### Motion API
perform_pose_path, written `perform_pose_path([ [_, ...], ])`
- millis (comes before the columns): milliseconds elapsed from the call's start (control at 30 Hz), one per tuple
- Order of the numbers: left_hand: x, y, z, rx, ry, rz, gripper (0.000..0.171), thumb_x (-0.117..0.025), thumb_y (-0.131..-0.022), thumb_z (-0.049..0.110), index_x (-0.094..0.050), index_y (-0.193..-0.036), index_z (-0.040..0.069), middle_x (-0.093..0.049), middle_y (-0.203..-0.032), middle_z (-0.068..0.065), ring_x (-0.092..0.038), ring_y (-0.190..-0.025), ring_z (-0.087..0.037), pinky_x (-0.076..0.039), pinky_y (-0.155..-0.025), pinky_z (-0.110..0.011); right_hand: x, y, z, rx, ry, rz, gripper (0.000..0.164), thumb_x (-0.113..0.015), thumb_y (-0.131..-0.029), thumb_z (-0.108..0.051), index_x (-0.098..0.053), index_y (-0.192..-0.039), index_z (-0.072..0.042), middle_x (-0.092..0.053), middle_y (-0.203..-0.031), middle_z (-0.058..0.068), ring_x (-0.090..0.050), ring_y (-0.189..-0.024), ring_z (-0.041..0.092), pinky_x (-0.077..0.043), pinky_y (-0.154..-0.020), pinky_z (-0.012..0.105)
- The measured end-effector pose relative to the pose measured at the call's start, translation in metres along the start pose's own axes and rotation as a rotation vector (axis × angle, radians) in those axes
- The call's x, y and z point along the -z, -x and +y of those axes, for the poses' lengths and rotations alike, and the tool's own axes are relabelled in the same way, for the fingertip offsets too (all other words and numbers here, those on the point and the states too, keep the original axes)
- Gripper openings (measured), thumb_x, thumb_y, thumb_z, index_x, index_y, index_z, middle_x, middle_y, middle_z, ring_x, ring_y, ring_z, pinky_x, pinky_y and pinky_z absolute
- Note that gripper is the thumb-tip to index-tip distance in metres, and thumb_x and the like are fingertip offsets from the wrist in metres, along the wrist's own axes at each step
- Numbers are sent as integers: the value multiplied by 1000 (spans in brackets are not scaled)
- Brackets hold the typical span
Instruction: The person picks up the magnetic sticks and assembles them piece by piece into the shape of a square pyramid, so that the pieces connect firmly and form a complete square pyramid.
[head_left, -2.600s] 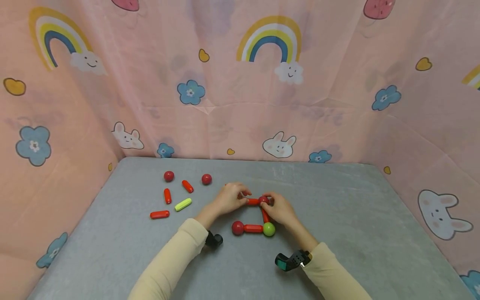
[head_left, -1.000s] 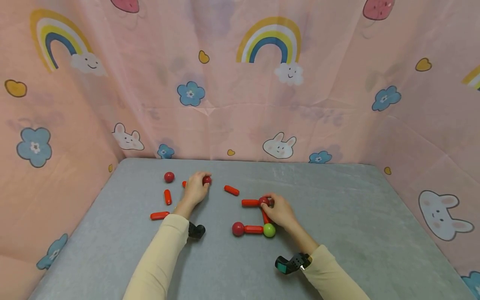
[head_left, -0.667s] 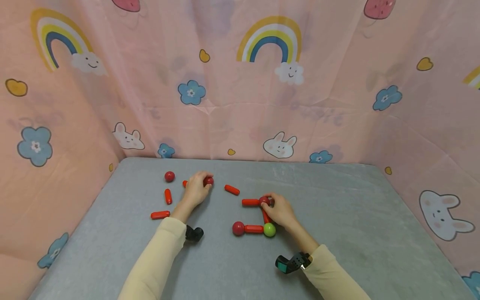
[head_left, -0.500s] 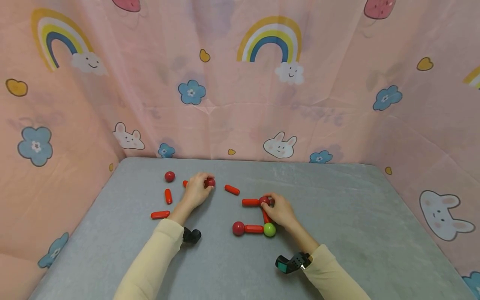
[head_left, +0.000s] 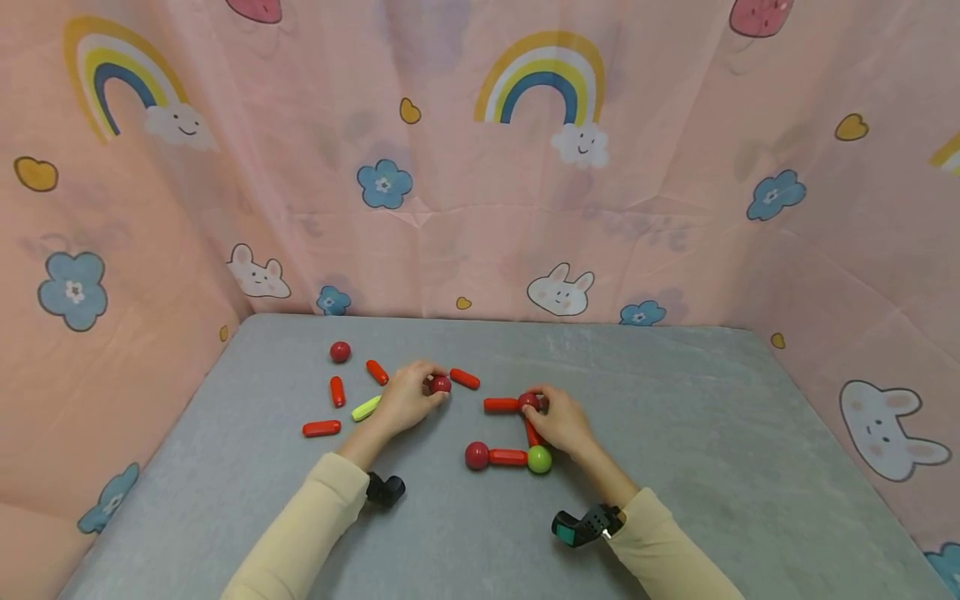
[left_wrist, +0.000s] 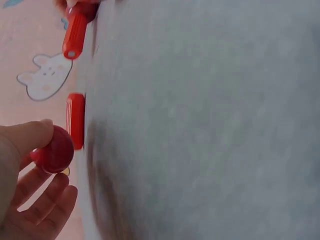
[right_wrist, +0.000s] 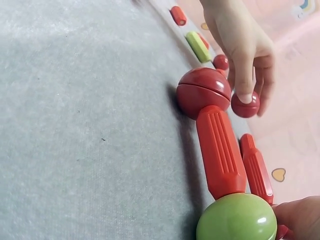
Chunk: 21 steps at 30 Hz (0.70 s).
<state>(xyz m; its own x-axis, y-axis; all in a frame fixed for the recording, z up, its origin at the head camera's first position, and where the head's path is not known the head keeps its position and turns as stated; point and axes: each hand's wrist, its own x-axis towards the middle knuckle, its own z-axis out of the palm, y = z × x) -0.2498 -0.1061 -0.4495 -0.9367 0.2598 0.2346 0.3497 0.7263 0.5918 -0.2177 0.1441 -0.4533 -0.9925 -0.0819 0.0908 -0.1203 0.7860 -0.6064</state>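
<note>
My left hand (head_left: 408, 402) pinches a red ball (head_left: 440, 384) between thumb and fingers, over the back middle of the table. In the left wrist view the other fingers (left_wrist: 62, 202) spread below this ball. My right hand (head_left: 564, 423) grips the red corner ball (head_left: 528, 402) of a joined, three-sided shape. From that ball one red rod (head_left: 500, 405) points left with a free end. A second red rod (head_left: 532, 432), partly covered by the right hand, runs to a green ball (head_left: 539, 459). Another red rod (head_left: 508, 457) links the green ball to a red ball (head_left: 477, 456).
A loose red rod (head_left: 465, 378) lies just right of the left hand. Farther left lie a red ball (head_left: 340, 352), several red rods (head_left: 321, 428) and a yellow-green rod (head_left: 366, 407), partly behind the left hand. A pink patterned cloth (head_left: 465, 242) hangs behind the grey table (head_left: 675, 450).
My left hand left the joined shape's upper rod, took a red ball at the back left and has brought it right and nearer. The right hand stays on the corner ball.
</note>
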Motion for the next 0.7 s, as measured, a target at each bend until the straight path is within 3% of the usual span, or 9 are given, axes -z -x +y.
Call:
perform_pose_path([
  [400,-17,7,12,-105,17,-119,31,-73,-79,18,-65,-107,10,-61,-95,0,-51,-78,-13,-44,-65,-24,0,4,0,7,3,5,28,-66,-82,-16,-63,-107,-3,-62,-85,11,-51,-71,20,-41,-63,32],
  [700,-23,9,21,-147,24,-120,31,-73,-78,16,-65,-107,11,-60,-94,0,-52,-78,-11,-44,-66,-23,0,6,-2,-1,-4,-5,29,-66,-82,-18,-63,-108,-4,-61,-83,9,-50,-69,18,-40,-60,30],
])
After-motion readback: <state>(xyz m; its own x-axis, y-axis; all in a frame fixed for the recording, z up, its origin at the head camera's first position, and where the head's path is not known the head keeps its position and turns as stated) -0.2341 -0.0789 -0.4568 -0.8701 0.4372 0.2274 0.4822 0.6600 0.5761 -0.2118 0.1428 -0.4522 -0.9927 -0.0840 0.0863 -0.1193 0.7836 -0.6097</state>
